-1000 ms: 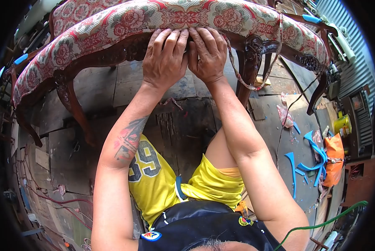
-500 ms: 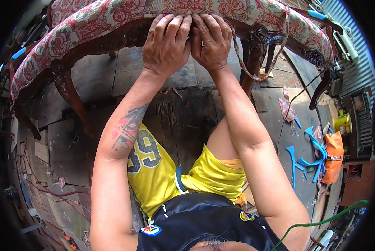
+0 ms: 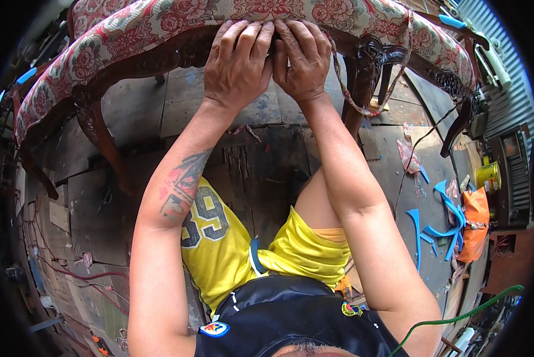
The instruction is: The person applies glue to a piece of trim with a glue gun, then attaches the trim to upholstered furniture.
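Note:
A seat with red and cream floral fabric (image 3: 178, 19) and a carved dark wood frame (image 3: 154, 58) spans the top of the view. My left hand (image 3: 238, 62) and my right hand (image 3: 303, 59) lie side by side at the fabric's lower edge, near the middle. Their fingers are bent and pressed close together on the edge, thumbs inward. Whatever sits under the fingers is hidden. To the right of my right hand, a loose strip of braided floral trim (image 3: 345, 95) hangs from the edge and loops up over the seat.
Blue strips (image 3: 451, 220), an orange pouch (image 3: 475, 225) and a yellow can (image 3: 488, 177) lie at the right on the wooden floor (image 3: 189, 95). Carved legs (image 3: 97, 128) reach down left and right. A green cord (image 3: 463, 312) crosses the lower right; red cords (image 3: 82, 275) lie lower left.

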Demonstrator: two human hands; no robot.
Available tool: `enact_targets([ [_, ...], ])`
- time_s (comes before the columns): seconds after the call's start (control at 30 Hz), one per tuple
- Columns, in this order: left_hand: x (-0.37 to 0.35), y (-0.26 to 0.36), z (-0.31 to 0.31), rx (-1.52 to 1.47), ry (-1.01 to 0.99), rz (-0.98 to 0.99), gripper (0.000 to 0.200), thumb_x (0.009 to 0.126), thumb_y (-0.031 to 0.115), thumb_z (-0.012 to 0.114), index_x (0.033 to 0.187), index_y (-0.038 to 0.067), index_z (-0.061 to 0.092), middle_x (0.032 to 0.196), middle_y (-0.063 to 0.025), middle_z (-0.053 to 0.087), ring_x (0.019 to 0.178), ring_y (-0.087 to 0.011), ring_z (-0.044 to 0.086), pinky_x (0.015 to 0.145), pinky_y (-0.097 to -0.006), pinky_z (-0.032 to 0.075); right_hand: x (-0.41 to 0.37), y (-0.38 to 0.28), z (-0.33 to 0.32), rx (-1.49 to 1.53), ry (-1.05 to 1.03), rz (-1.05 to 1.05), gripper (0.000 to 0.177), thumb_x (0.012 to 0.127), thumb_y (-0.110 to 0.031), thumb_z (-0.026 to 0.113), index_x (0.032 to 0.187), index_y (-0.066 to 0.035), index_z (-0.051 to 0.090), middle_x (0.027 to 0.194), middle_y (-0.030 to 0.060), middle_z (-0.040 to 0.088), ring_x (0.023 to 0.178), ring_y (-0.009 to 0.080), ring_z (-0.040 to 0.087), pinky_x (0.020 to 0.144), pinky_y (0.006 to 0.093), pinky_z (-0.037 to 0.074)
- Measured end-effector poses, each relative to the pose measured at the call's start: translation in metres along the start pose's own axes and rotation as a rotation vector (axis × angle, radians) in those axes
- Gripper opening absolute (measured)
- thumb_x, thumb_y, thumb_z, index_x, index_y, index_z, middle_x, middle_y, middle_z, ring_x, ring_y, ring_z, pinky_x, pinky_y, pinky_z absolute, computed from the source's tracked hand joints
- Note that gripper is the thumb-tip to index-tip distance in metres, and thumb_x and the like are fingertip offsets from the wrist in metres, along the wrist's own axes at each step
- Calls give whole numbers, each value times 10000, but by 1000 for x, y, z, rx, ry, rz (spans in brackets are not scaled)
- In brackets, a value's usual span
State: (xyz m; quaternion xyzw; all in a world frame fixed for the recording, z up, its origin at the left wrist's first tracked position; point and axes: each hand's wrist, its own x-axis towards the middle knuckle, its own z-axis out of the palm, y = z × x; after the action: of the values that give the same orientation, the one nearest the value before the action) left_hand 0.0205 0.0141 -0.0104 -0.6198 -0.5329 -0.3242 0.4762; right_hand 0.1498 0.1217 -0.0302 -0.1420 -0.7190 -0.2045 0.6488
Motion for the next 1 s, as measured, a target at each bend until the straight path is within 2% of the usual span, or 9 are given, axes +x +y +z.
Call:
enact_targets([
  [0.87, 0, -5, -8, 26, -65, 58, 573, 932, 291, 763, 1469, 134, 639, 1347, -58, 644, 1343, -256, 550, 1221, -454, 446, 3, -2, -7, 8, -46, 27, 373, 941, -181, 729, 1309, -143, 781, 1286, 35, 706, 1247, 283, 630, 1097, 468, 473],
  [1.0, 1, -8, -11, 20, -80, 70, 539, 928, 283, 784, 1422, 125, 637, 1362, -63, 645, 1353, -260, 551, 1220, -447, 448, 3, -3, -8, 4, -47, 32, 377, 943, -181, 728, 1314, -144, 778, 1290, 35, 704, 1248, 284, 629, 1096, 468, 472],
])
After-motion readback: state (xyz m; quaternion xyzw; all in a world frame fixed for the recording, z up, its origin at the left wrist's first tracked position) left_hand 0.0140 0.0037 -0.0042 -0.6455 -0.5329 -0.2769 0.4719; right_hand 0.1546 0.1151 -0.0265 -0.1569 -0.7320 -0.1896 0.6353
